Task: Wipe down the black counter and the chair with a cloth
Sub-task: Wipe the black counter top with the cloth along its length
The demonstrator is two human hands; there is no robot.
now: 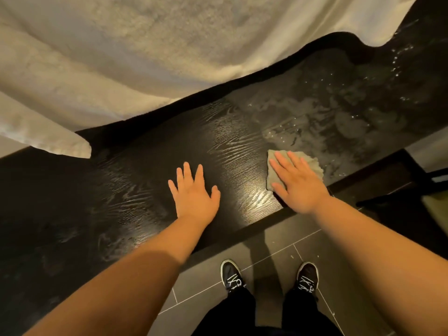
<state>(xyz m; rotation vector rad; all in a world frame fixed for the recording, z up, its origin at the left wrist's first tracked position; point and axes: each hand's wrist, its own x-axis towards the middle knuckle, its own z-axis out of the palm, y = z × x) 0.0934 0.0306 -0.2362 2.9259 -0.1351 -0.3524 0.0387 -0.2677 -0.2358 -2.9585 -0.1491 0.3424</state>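
Under your right grip (299, 184), fingers straight and grasping nothing, the gray cloth (272, 177) lies pressed flat on the black surface (145, 170) near its front edge. Your left grip (194, 194) rests released, fingers spread, on the surface left of the cloth, not touching it. Wet streaks (339, 112) shine beyond the right grip.

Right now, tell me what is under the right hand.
A grey cloth, pressed flat on the black counter by the right hand. The counter beneath the cloth is covered.
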